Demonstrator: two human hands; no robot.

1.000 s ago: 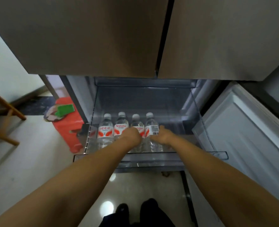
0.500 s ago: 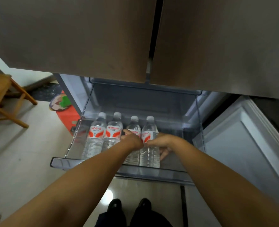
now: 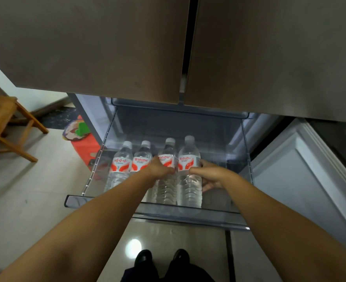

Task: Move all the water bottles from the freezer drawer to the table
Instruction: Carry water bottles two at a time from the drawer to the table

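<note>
Several clear water bottles with red and white labels stand in a row in the pulled-out clear freezer drawer (image 3: 188,216). My left hand (image 3: 160,168) grips the third bottle from the left (image 3: 167,188) around its label. My right hand (image 3: 209,175) grips the rightmost bottle (image 3: 189,190), fingers curled round its right side. Both held bottles sit a little higher than the two bottles at the left, the leftmost bottle (image 3: 120,165) and the second bottle (image 3: 141,159).
The closed upper fridge doors (image 3: 127,47) hang above the drawer. An open white freezer door (image 3: 302,180) stands at the right. A red stool (image 3: 84,147) with a plate and a green item sits left of the drawer, a wooden chair (image 3: 3,127) farther left. My shoes (image 3: 162,259) are below.
Both hands closed round the two right-hand bottles and have raised them slightly. The view has tilted and moved closer to the drawer.
</note>
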